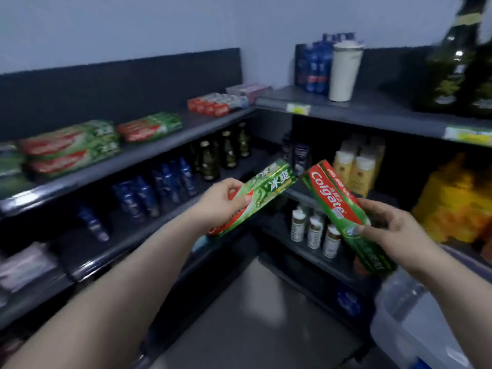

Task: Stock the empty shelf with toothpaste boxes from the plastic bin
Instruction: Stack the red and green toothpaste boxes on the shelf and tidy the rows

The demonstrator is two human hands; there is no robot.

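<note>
Mid-air before the shelf (165,153), my left hand (226,201) grips a green box (269,187) low down, my right hand (394,230) pinches a red box (332,198) at mid-length; likely light, stiff, crushable card, best held across its long sides.

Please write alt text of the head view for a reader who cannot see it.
The left hand grips a green toothpaste box and the right hand pinches a second box, before dark shop shelves. More boxes lie on the upper left shelf; a plastic bin is at lower right.
</note>
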